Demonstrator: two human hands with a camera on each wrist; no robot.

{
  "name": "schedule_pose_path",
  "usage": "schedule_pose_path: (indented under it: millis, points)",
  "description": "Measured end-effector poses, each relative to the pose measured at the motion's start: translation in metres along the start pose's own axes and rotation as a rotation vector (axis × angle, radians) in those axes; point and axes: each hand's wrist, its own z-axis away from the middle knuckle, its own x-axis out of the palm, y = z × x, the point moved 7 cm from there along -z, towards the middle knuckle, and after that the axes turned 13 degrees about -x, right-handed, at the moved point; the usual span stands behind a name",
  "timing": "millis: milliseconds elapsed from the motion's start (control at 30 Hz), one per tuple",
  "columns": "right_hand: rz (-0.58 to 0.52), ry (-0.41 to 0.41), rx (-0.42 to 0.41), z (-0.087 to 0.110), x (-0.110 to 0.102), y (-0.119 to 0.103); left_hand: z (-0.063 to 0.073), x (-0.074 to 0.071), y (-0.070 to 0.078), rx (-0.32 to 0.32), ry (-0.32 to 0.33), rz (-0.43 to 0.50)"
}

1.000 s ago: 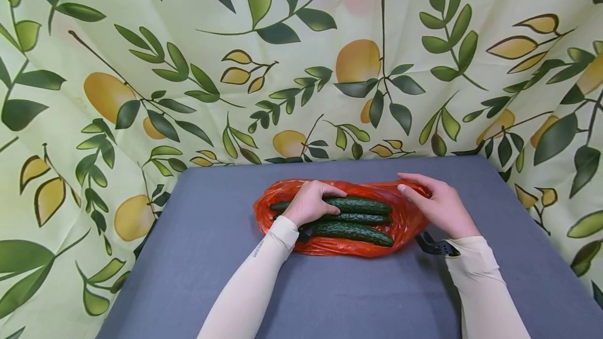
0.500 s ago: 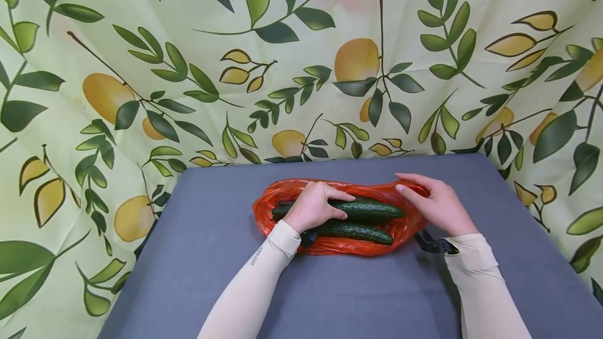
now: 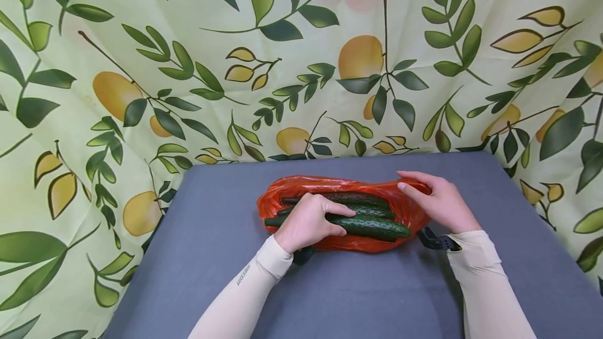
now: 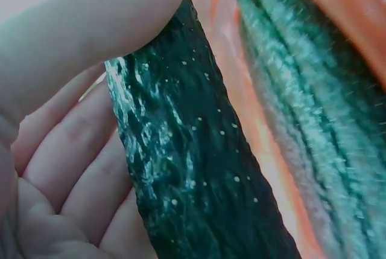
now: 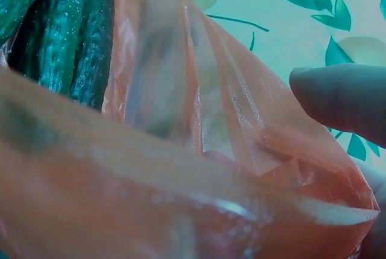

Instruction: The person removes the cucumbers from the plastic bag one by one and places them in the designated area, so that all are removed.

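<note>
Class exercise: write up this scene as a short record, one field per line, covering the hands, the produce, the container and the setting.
Left hand: grips the nearest cucumber
Right hand: holds the edge of the red bag at its right end
Other cucumbers: at least two, lying in the bag behind the gripped one
Bag state: open, resting on the table
Table: grey-blue surface
Backdrop: cloth printed with leaves and fruit

Red bag [image 3: 348,245], three views
Head view looks down from above it; wrist views, close in, share its cucumbers [image 3: 372,225].
</note>
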Motion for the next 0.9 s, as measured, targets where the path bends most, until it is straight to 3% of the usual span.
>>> schedule_pose_path:
  millis: [233,400,900]
  points:
    - [0.030,0.004,-0.005,0.000,-0.003,0.000,0.034,0.009,-0.019,-0.034,-0.024,0.021]
    - [0.022,-0.008,-0.006,-0.001,0.001,0.000,0.051,0.020,-0.035,-0.061,-0.053,-0.008]
    - [0.039,0.003,-0.001,0.000,0.000,0.003,0.054,0.054,-0.056,-0.106,-0.131,-0.004]
